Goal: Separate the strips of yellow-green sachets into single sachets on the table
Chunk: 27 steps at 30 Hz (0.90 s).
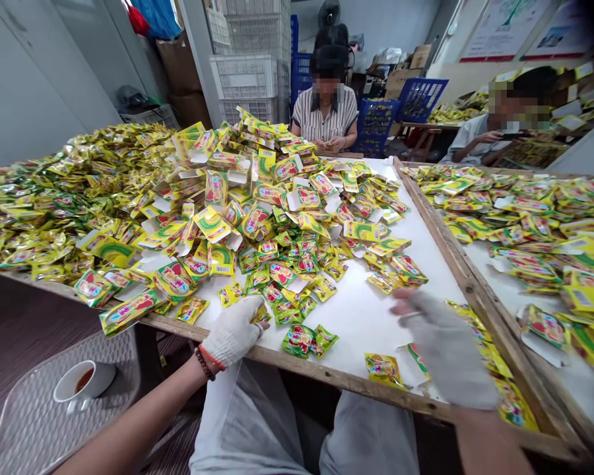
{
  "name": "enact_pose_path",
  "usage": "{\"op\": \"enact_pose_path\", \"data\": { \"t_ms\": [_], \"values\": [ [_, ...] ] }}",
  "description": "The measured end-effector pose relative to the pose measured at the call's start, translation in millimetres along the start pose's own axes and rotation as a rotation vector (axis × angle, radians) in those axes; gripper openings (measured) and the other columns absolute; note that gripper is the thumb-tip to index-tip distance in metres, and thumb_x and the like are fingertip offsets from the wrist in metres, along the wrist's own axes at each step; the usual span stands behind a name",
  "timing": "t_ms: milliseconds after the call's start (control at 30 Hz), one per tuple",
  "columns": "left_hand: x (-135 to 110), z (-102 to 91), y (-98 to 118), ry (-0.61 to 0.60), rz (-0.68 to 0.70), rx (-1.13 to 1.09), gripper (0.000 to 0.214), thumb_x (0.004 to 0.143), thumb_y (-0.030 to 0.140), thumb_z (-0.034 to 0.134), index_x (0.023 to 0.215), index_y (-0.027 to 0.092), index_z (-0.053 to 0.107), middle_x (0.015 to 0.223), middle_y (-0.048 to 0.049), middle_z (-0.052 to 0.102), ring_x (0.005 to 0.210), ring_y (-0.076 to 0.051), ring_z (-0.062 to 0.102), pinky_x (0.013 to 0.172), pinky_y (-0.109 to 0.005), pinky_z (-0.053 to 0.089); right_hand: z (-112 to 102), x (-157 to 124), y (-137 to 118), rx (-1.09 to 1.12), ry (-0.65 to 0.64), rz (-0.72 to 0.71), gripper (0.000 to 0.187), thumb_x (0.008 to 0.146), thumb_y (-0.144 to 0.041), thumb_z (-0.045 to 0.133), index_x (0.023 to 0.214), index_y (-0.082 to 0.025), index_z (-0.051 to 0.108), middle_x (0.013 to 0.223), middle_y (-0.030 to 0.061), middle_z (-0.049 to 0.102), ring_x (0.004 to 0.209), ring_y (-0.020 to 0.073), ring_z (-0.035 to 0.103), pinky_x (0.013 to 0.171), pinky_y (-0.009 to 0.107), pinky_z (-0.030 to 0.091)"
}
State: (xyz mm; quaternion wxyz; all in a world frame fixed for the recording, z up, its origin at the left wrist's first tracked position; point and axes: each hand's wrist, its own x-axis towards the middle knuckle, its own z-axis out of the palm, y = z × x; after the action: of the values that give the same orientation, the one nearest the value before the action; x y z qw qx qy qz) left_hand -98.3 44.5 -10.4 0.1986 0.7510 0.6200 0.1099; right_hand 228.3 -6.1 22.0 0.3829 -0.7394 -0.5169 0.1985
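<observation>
My left hand [233,331], in a white knit glove, rests near the table's front edge with its fingers curled over small yellow-green sachets [272,307]. Whether it grips one is hidden. My right hand [443,346], also gloved and smeared by motion, hovers over the white tabletop [371,313] beside a flat white carton [416,366] and a strip of sachets [480,343]. A big heap of sachets and small printed cartons [257,198] covers the table's middle and left. Loose sachets [307,340] lie between my hands.
A wooden rail [468,284] separates a second table of packets on the right. One person sits at the far end [329,109], another at the right [505,125]. A cup of dark drink [82,382] stands on a stool at lower left. Crates are stacked behind.
</observation>
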Motion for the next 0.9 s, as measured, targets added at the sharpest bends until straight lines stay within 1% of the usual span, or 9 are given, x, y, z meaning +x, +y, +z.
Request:
{"op": "enact_pose_path", "data": {
  "t_ms": [100, 167, 233, 333, 433, 600, 667, 767, 900],
  "values": [
    [0, 2.0, 2, 0.012, 0.024, -0.213, 0.019, 0.08, 0.034, 0.055, 0.093, 0.019, 0.057, 0.093, -0.0041, 0.063, 0.09, -0.021, 0.058, 0.078, -0.03, 0.043, 61, -16, -13, -0.127, -0.355, -0.065, 0.035, 0.078, -0.045, 0.054, 0.099, -0.019, 0.065, 0.089, 0.0088, 0.07, 0.08, 0.0224, 0.065, 0.07, 0.031, 0.047],
    [0, 3.4, 4, -0.034, 0.037, -0.383, 0.017, 0.08, 0.034, 0.055, 0.088, 0.019, 0.058, 0.082, -0.0012, 0.061, 0.077, -0.017, 0.056, 0.07, -0.027, 0.043, 87, -27, -18, -0.282, -0.454, -0.069, 0.036, 0.076, -0.044, 0.059, 0.101, -0.018, 0.064, 0.09, 0.0113, 0.07, 0.083, 0.0253, 0.065, 0.07, 0.032, 0.045],
    [-1, 4.5, 9, -0.065, 0.04, -0.559, 0.018, 0.079, 0.034, 0.057, 0.086, 0.018, 0.058, 0.075, 0.0007, 0.059, 0.068, -0.014, 0.053, 0.063, -0.025, 0.042, 99, -33, -20, -0.385, -0.495, -0.07, 0.033, 0.074, -0.04, 0.062, 0.1, -0.02, 0.062, 0.091, 0.0121, 0.069, 0.085, 0.0271, 0.065, 0.069, 0.033, 0.044],
    [-2, 5.5, 18, -0.069, 0.039, -0.76, 0.019, 0.075, 0.034, 0.063, 0.078, 0.016, 0.06, 0.069, 0.0011, 0.056, 0.064, -0.012, 0.05, 0.059, -0.023, 0.04, 98, -33, -15, -0.397, -0.509, -0.067, 0.026, 0.072, -0.03, 0.063, 0.096, -0.021, 0.061, 0.089, 0.0112, 0.07, 0.083, 0.0273, 0.065, 0.068, 0.034, 0.044],
    [-1, 11.1, 24, -0.031, 0.025, -0.872, 0.02, 0.072, 0.033, 0.068, 0.067, 0.016, 0.059, 0.063, 0.0016, 0.053, 0.06, -0.011, 0.047, 0.056, -0.022, 0.038, 87, -29, -9, -0.232, -0.403, -0.022, 0.022, 0.07, -0.029, 0.064, 0.089, -0.021, 0.057, 0.082, 0.0082, 0.068, 0.079, 0.0254, 0.065, 0.067, 0.033, 0.046],
    [1, 36.3, 35, 0.037, -0.058, -1.069, 0.021, 0.067, 0.03, 0.074, 0.078, 0.016, 0.062, 0.069, 0.0011, 0.057, 0.065, -0.012, 0.052, 0.059, -0.022, 0.042, 78, -42, -23, 0.626, -0.482, 0.25, 0.032, 0.071, -0.045, 0.066, 0.084, -0.023, 0.046, 0.076, -0.0005, 0.065, 0.06, 0.0173, 0.065, 0.051, 0.026, 0.048],
    [-1, 44.4, 47, 0.083, -0.094, -1.159, 0.022, 0.066, 0.03, 0.075, 0.075, 0.015, 0.062, 0.073, 0.0, 0.059, 0.068, -0.012, 0.053, 0.061, -0.021, 0.043, 82, -51, -33, 0.814, -0.493, 0.287, 0.033, 0.075, -0.046, 0.064, 0.089, -0.023, 0.046, 0.076, -0.0017, 0.065, 0.054, 0.0142, 0.063, 0.046, 0.023, 0.047],
    [-8, 49.4, 69, 0.098, -0.159, -1.441, 0.025, 0.064, 0.03, 0.077, 0.07, 0.015, 0.057, 0.076, 0.001, 0.058, 0.065, -0.009, 0.053, 0.058, -0.019, 0.042, 91, -57, -37, 0.695, -0.456, 0.256, 0.029, 0.079, -0.046, 0.061, 0.088, -0.021, 0.048, 0.059, -0.0039, 0.062, 0.041, 0.0108, 0.055, 0.038, 0.019, 0.04],
    [-17, 50.8, 86, -0.045, -0.251, -1.699, 0.031, 0.068, 0.036, 0.075, 0.073, 0.017, 0.05, 0.063, 0.0049, 0.051, 0.052, -0.006, 0.046, 0.047, -0.017, 0.035, 96, -53, -28, 0.481, -0.421, 0.195, 0.028, 0.078, -0.046, 0.06, 0.086, -0.021, 0.05, 0.054, -0.0054, 0.059, 0.034, 0.009, 0.048, 0.032, 0.018, 0.035]
  ]
}}
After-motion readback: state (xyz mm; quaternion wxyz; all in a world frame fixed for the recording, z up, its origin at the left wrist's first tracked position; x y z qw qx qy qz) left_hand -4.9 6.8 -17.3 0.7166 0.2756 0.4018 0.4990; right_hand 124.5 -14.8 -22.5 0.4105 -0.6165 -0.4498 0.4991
